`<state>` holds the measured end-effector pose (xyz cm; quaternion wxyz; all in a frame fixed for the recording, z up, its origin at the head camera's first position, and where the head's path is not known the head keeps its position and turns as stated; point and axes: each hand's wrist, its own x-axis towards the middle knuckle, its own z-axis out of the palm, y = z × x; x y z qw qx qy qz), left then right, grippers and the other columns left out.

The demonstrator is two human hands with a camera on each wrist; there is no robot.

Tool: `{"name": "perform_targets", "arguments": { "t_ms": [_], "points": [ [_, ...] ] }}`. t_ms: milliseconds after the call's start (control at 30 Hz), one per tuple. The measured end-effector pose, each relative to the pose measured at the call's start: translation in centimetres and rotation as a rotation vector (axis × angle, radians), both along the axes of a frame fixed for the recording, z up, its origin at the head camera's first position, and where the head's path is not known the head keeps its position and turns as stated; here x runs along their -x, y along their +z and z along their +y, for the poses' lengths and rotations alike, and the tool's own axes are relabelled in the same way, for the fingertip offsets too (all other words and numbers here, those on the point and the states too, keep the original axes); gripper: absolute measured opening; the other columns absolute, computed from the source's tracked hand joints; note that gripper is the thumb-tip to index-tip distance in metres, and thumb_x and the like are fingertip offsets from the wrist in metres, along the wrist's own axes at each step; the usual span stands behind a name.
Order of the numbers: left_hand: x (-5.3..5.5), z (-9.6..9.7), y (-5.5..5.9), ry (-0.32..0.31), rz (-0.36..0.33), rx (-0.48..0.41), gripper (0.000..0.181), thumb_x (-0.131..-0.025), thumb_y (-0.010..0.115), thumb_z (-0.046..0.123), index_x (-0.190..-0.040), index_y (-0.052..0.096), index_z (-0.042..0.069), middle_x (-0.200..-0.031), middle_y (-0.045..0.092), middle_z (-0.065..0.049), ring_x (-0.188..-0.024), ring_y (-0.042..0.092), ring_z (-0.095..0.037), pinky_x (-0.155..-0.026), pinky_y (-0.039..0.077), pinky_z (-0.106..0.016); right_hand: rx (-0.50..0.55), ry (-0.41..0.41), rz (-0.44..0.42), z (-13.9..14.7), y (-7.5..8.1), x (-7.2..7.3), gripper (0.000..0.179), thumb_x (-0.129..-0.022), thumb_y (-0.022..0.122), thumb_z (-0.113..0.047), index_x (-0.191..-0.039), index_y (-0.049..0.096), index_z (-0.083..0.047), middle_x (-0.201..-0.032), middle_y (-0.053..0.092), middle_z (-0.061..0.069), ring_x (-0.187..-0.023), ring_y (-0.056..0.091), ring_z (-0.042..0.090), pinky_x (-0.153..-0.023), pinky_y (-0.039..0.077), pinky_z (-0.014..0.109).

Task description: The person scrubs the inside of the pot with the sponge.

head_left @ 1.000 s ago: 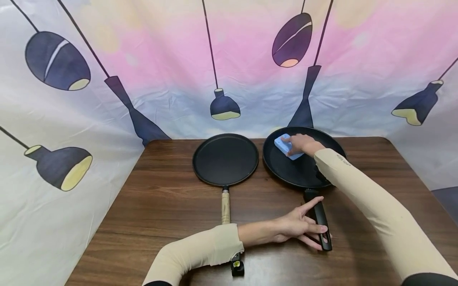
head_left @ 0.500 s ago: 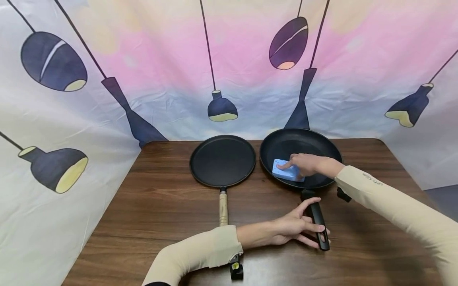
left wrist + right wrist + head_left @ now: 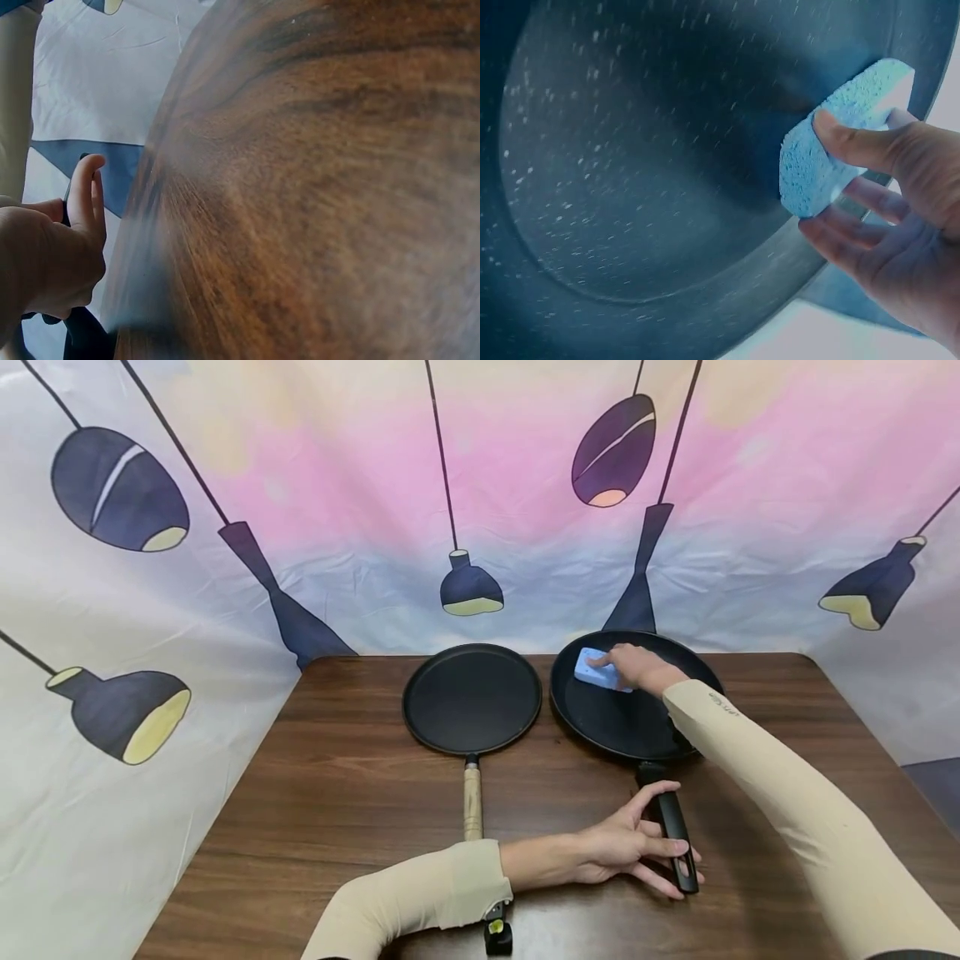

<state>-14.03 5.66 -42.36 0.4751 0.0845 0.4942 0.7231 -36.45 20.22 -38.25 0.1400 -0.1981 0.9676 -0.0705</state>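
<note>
Head view: bright, soft, even light covers the fabric backdrop (image 3: 360, 602) and wooden counter (image 3: 352, 810), with pale glare on the wood near the bottom edge and a faint, soft-edged shadow beside the right sleeve (image 3: 787, 785). Wide-angle stretching shows toward the sides. Left wrist view: dimmer and hazy; the wood grain is smeared and out of focus, and the left hand (image 3: 52, 255) looks dull. Right wrist view: a strong blue cast; dark shadow falls on the frying pan (image 3: 622, 225) beside the sponge (image 3: 802, 165), white specks appear as short streaks, and areas past the rim are blown out.
</note>
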Motion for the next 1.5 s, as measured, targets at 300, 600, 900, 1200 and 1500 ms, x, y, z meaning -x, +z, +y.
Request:
{"name": "perform_targets", "arguments": {
  "t_ms": [300, 600, 900, 1200, 1500],
  "points": [
    [0.7, -0.3, 0.3, 0.009, 0.019, -0.003, 0.069, -0.103, 0.054, -0.003, -0.15, 0.033, 0.044, -0.122, 0.069, -0.025, -0.125, 0.057, -0.056, -0.099, 0.046, -0.072, -0.078, -0.03, 0.016, 3.0, 0.5, 0.1, 0.065, -0.095, 0.071, -0.008, -0.154, 0.044, -0.014, -0.154, 0.04, 0.034, -0.092, 0.063, 0.036, -0.071, 0.049, 0.039],
    [0.8, -0.8, 0.4, 0.021, 0.023, 0.004, 0.07, -0.103, 0.054, -0.004, -0.15, 0.033, 0.042, -0.117, 0.07, -0.023, -0.123, 0.057, -0.058, -0.099, 0.046, -0.072, 0.049, 0.328, 0.055, 2.3, 1.0, -6.2, 0.059, -0.083, 0.085, -0.012, -0.138, 0.065, -0.015, -0.128, 0.067, 0.022, -0.096, 0.071, 0.03, -0.073, 0.062, 0.037],
    [0.5, -0.6, 0.5, 0.027, 0.004, 0.021, 0.069, -0.102, 0.054, -0.005, -0.149, 0.035, 0.043, -0.118, 0.069, -0.024, -0.123, 0.058, -0.057, -0.099, 0.045, -0.072, 0.069, 0.277, 0.053, 1.3, 0.8, -5.3, 0.059, -0.084, 0.084, -0.013, -0.139, 0.064, -0.016, -0.121, 0.068, 0.021, -0.091, 0.068, 0.031, -0.056, 0.049, 0.026],
    [0.6, -0.2, 0.6, -0.003, 0.006, 0.02, 0.069, -0.103, 0.053, -0.005, -0.147, 0.035, 0.044, -0.123, 0.067, -0.028, -0.124, 0.056, -0.059, -0.099, 0.045, -0.072, -0.016, -0.068, 0.003, 2.5, 1.1, 1.0, 0.058, -0.093, 0.076, -0.012, -0.146, 0.055, -0.009, -0.153, 0.042, 0.033, -0.129, 0.054, 0.049, -0.096, 0.054, 0.056],
    [0.4, -0.2, 0.3, -0.001, -0.011, 0.029, 0.068, -0.102, 0.054, -0.004, -0.147, 0.035, 0.043, -0.118, 0.07, -0.025, -0.123, 0.057, -0.058, -0.1, 0.045, -0.072, 0.11, 0.163, 0.023, 4.4, 0.7, -3.6, 0.047, -0.083, 0.084, -0.012, -0.128, 0.072, -0.011, -0.127, 0.069, 0.026, -0.095, 0.073, 0.032, -0.075, 0.061, 0.043]
  ]
}}
